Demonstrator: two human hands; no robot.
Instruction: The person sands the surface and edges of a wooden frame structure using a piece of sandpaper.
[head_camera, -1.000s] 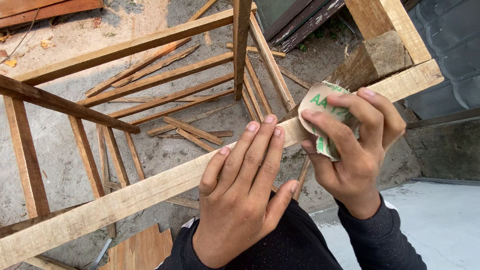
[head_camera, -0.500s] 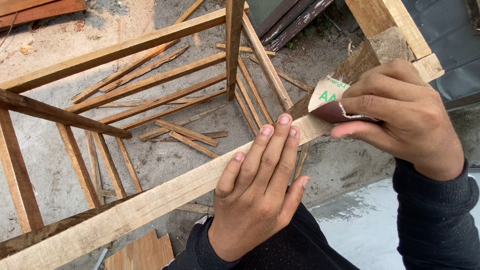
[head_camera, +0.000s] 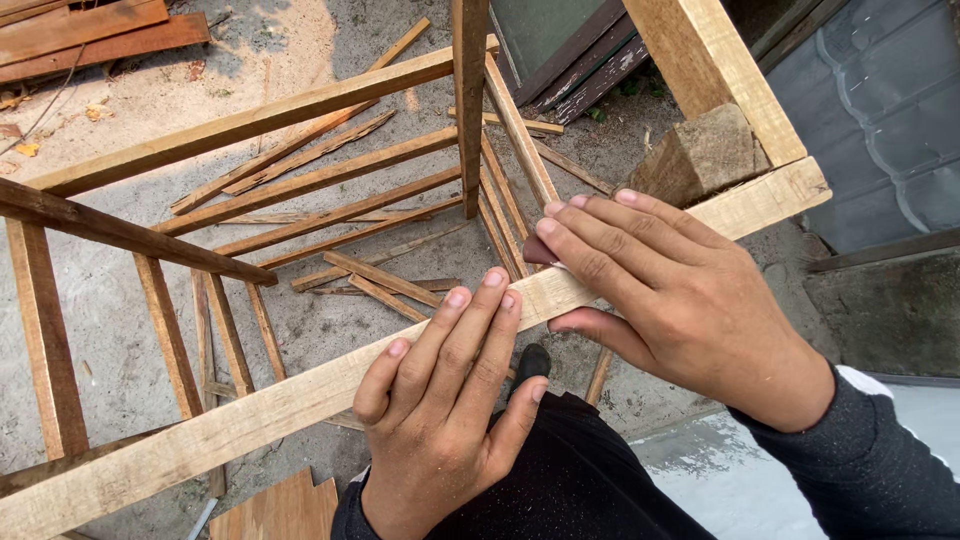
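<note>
A long pale wooden rail (head_camera: 250, 415) runs from bottom left to upper right across the view. My left hand (head_camera: 445, 400) rests flat on it, fingers pressing its top near the middle. Just to the right, my right hand (head_camera: 660, 290) wraps over the rail and presses a folded piece of sandpaper (head_camera: 538, 250) onto it. Only a dark reddish corner of the paper shows under the fingertips. Both sleeves are dark.
The rail belongs to a rough wooden frame with an upright post (head_camera: 468, 100) and darker side rails (head_camera: 120, 232). Several thin wood strips (head_camera: 330, 215) lie on the sandy ground below. A wooden block (head_camera: 700, 150) sits near the frame's far corner. Planks (head_camera: 90, 25) lie top left.
My right hand has slid left and down along the rail with the sandpaper, ending close to my left hand. The paper's pale printed back is now covered. My left hand has stayed put.
</note>
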